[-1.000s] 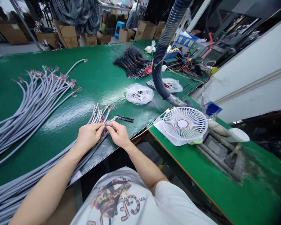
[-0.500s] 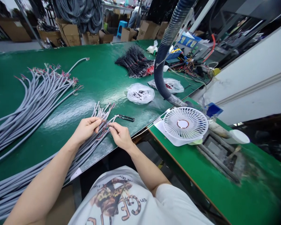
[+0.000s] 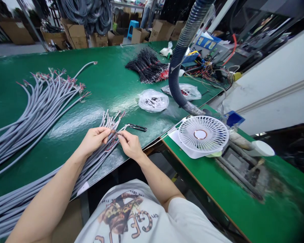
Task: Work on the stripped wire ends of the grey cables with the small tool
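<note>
My left hand (image 3: 92,140) and my right hand (image 3: 130,144) meet at the near edge of the green table (image 3: 111,84). Both pinch the stripped end of one grey cable (image 3: 114,133), whose thin red wires show between the fingertips. That cable belongs to a near bundle of grey cables (image 3: 40,189) running left under my left forearm. Just beyond my right fingers lies a small black cutting tool (image 3: 137,127).
A larger fan of grey cables (image 3: 32,108) covers the left of the table. Two plastic bags (image 3: 153,100) of small parts and a bunch of black wires (image 3: 147,69) lie further back. A ribbed hose (image 3: 177,64) and a white fan (image 3: 202,135) stand at right.
My hands have shifted slightly up and away along the cable ends, and the fingertips have drawn a little apart. The camera has tilted a bit.
</note>
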The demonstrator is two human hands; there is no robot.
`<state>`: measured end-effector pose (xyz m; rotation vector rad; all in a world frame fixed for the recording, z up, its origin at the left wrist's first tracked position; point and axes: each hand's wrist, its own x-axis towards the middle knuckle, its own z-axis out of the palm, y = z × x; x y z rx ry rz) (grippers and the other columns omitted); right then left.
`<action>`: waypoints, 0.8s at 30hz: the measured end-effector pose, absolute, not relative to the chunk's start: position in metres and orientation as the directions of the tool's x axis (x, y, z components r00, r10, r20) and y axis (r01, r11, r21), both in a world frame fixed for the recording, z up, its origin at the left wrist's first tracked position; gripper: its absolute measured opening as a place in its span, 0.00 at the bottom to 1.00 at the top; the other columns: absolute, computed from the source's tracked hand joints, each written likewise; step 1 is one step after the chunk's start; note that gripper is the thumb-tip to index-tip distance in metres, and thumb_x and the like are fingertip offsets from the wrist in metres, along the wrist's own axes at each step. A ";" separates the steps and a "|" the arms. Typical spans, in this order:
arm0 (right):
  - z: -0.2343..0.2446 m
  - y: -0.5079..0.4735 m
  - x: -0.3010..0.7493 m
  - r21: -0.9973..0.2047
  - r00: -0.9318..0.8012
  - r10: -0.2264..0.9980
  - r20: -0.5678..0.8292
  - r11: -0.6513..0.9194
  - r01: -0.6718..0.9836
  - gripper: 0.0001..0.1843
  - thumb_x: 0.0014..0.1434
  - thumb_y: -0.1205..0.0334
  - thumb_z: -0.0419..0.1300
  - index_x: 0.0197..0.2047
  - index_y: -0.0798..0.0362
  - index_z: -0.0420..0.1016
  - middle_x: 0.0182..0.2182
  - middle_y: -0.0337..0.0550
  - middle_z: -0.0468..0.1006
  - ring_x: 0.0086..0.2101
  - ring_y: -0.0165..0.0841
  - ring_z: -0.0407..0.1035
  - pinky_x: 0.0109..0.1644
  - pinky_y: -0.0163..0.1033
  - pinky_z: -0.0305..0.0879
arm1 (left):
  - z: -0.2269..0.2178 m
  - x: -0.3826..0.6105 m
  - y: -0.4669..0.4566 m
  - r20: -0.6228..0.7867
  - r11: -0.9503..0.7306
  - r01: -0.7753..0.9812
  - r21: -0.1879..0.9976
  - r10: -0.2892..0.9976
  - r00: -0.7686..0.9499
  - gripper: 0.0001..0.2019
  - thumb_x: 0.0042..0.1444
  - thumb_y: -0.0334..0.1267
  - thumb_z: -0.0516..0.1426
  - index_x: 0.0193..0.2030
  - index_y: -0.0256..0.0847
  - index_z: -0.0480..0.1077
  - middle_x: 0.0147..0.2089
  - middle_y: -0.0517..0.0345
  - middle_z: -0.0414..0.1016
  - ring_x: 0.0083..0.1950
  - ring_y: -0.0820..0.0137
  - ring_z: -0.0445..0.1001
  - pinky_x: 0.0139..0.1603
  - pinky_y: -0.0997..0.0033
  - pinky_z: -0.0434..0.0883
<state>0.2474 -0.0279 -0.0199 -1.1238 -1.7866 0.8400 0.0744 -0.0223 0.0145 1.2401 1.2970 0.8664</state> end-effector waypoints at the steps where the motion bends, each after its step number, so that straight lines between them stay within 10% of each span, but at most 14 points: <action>1: -0.020 -0.027 0.247 -0.868 -0.243 0.926 0.288 0.359 0.342 0.12 0.62 0.59 0.52 0.36 0.55 0.75 0.25 0.38 0.73 0.25 0.27 0.65 0.33 0.32 0.61 | 0.015 0.074 -0.023 -0.206 0.178 0.194 0.965 0.969 0.135 0.16 0.53 0.49 0.57 0.33 0.35 0.72 0.16 0.66 0.61 0.19 0.79 0.50 0.21 0.76 0.46; 24: -0.032 -0.019 0.258 -0.789 -0.286 0.866 0.410 0.494 0.366 0.14 0.62 0.59 0.53 0.42 0.54 0.79 0.35 0.46 0.82 0.33 0.32 0.76 0.41 0.35 0.70 | 0.020 0.078 -0.023 -0.261 0.237 0.136 0.962 0.945 0.199 0.17 0.50 0.51 0.58 0.32 0.36 0.69 0.14 0.68 0.57 0.17 0.80 0.49 0.19 0.77 0.43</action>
